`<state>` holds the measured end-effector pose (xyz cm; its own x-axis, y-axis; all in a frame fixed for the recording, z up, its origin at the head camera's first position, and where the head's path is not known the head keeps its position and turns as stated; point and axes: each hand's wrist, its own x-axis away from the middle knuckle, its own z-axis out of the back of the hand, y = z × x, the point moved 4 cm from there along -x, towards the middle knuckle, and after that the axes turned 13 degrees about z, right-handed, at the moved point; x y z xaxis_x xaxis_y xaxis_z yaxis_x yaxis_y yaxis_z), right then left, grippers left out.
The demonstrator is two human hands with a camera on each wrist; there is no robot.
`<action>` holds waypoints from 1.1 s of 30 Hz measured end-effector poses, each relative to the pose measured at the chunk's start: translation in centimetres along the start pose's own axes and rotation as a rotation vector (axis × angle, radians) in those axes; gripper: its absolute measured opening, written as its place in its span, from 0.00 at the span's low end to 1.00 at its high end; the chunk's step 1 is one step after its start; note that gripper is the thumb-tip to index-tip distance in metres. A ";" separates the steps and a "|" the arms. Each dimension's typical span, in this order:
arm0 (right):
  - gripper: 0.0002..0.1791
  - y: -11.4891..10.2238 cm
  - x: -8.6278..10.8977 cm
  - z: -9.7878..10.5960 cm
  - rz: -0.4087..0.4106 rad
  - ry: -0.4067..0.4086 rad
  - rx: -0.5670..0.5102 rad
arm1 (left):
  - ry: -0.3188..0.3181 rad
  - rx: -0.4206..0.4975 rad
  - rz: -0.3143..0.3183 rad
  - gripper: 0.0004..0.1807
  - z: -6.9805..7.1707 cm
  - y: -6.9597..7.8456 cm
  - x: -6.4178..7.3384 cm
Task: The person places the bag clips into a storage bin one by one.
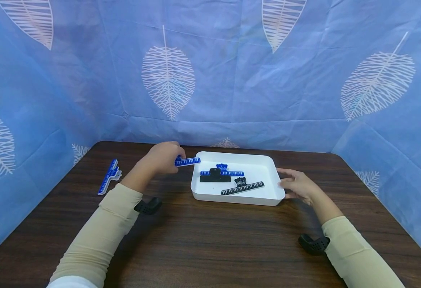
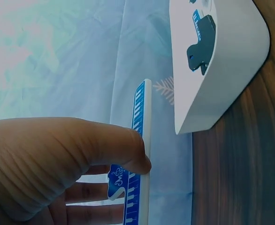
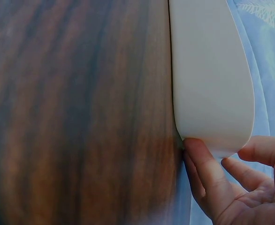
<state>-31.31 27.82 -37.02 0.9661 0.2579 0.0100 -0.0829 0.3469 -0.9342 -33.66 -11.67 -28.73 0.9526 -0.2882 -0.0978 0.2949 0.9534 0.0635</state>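
Note:
My left hand (image 1: 164, 157) pinches a blue piano-key clip (image 1: 187, 161) just off the tray's left end. In the left wrist view the thumb lies across the clip (image 2: 138, 112), with the fingers behind it. My right hand (image 1: 298, 184) touches the right end of the white tray (image 1: 246, 201) with its fingertips, which meet the outer wall in the right wrist view. Inside the tray lie a blue piano-key clip (image 1: 233, 173), a plain black clip (image 1: 215, 178) partly over it, and a black piano-key clip (image 1: 243, 188).
Another blue piano-key clip (image 1: 108, 177) lies on the dark wooden table (image 1: 232, 240), left of my left forearm. A blue cloth with white leaf prints (image 1: 225, 88) hangs behind the table and along its sides.

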 end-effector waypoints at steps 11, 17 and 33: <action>0.37 0.0 0.0 0.1 0.007 0.001 0.005 | -0.002 -0.009 -0.039 0.15 -0.3 1.4 -1.2; 0.37 0.0 0.0 0.0 0.009 0.003 0.010 | -0.008 -0.026 -0.058 0.17 -0.3 2.5 -1.6; 0.37 0.0 0.1 0.0 0.009 0.000 -0.001 | -0.044 -0.072 -0.100 0.18 -0.8 5.2 -2.6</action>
<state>-31.19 27.85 -37.01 0.9653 0.2613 0.0016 -0.0915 0.3440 -0.9345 -34.69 -5.83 -28.97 0.9215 -0.3845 -0.0558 0.3842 0.9231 -0.0162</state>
